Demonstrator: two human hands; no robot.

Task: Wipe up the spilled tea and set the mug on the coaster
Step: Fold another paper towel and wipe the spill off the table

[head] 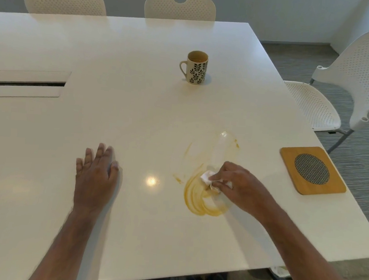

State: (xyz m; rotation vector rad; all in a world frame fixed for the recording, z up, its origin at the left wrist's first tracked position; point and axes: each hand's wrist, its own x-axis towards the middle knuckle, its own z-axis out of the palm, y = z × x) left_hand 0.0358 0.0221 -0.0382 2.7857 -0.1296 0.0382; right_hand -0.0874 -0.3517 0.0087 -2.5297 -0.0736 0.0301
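Note:
A cream mug with a dark leaf pattern stands upright at the middle of the white table, tea inside it. Yellow-brown spilled tea is smeared in arcs on the near right part of the table. My right hand grips a crumpled white tissue and presses it onto the top of the smear. My left hand lies flat on the table to the left, fingers straight. A square wooden coaster with a round mesh centre lies near the table's right edge.
A cable hatch is set into the table at the left. Two white perforated chairs stand behind the far edge and another chair stands at the right side. Something white lies on the floor under the near table edge.

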